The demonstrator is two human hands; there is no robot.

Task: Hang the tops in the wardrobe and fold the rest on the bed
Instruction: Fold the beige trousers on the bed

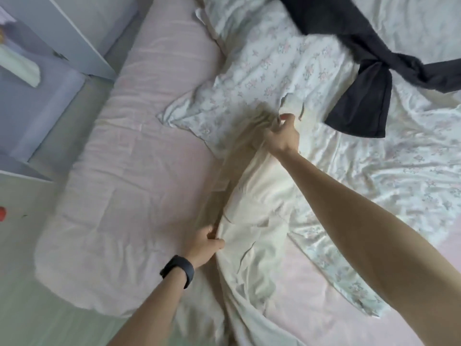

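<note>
While the left hand point(208, 242) and right hand point(280, 136) each pinch the cream clothes point(259, 196) lying mid-bed point(124, 146), folding looks started; next, spread them flat and smooth.

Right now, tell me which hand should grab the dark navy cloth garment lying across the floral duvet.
Right. The right hand, pinching the cream fabric garment, sits close to the near end of the dark navy garment; the left hand grips the cream garment's near edge, much farther away.
</note>
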